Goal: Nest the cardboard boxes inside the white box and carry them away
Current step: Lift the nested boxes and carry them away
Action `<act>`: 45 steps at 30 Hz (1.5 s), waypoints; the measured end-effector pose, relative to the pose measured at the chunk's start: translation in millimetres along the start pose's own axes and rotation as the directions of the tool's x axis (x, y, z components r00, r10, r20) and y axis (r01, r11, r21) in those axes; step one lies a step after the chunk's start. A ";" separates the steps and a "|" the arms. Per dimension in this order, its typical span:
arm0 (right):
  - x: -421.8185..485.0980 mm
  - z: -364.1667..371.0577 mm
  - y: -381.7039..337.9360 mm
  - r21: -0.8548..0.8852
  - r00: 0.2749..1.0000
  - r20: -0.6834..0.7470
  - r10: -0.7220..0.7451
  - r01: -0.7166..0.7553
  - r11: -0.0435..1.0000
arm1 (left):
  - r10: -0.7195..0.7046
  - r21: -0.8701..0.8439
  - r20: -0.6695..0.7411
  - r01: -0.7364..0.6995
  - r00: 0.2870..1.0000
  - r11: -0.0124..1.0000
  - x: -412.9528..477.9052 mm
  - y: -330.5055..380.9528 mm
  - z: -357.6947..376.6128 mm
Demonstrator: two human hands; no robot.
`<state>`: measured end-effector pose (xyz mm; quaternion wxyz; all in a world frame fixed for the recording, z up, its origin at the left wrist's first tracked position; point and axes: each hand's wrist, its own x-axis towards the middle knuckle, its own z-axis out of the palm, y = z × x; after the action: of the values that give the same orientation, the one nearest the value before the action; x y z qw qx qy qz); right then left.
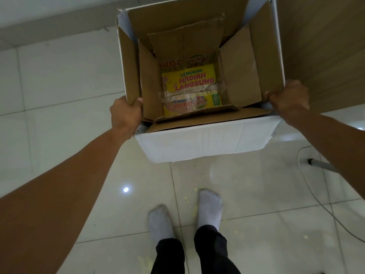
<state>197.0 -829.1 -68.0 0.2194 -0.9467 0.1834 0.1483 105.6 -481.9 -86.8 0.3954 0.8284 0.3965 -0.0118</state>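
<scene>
Over glossy white floor tiles [65, 80], my left hand [126, 113] and right hand [289, 95] clamp the white box [207, 141] by its rims, cardboard boxes [240, 76] nested inside. I fear the trailing cable [316, 198] could trip me.

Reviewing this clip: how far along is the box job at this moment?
Nesting looks done: a brown cardboard box sits inside the white box, with a yellow printed box at the bottom. In hand: left hand and right hand grip opposite rims. Left: carrying it away; whether it's lifted yet is unclear.
</scene>
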 end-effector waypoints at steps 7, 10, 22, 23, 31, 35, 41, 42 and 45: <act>8.7 -17.2 10.2 -0.109 0.997 -0.063 0.047 -0.054 0.993 | 0.010 -0.005 0.020 -0.010 1.000 1.000 -9.3 19.8 22.0; 13.7 -22.4 13.1 -0.150 0.996 -0.072 0.052 -0.062 0.987 | 0.021 -0.002 0.029 -0.021 0.999 1.000 -10.8 24.8 27.1; 22.8 -35.1 20.5 -0.146 0.992 -0.077 0.101 -0.112 0.983 | 0.024 -0.041 0.118 -0.020 0.993 0.999 -16.5 41.5 40.4; 23.8 -35.4 20.3 -0.144 0.990 -0.094 0.106 -0.119 0.982 | 0.023 -0.048 0.124 -0.017 0.992 0.999 -16.8 42.6 41.0; 27.0 -37.0 22.1 -0.137 0.985 -0.125 0.116 -0.133 0.982 | 0.019 -0.058 0.142 -0.011 0.990 0.998 -18.5 47.6 46.4; 30.9 -36.9 25.5 -0.137 0.984 -0.133 0.122 -0.140 0.981 | 0.022 -0.058 0.143 -0.014 0.990 0.998 -20.3 48.6 50.5; 32.2 -34.8 29.4 -0.133 0.985 -0.144 0.094 -0.114 0.985 | 0.018 -0.043 0.127 -0.012 0.992 0.999 -23.9 51.9 56.6; 31.9 -34.0 29.5 -0.134 0.986 -0.143 0.090 -0.110 0.985 | 0.014 -0.033 0.126 -0.010 0.992 0.999 -24.2 52.4 56.9; 31.3 -34.9 30.4 -0.140 0.990 -0.111 0.082 -0.097 0.985 | 0.003 -0.026 0.135 0.001 0.991 1.000 -24.6 52.9 56.0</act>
<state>219.3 -879.8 -60.3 0.1330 -0.9574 0.2259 0.1210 140.5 -554.7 -82.9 0.4322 0.8207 0.3685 -0.0625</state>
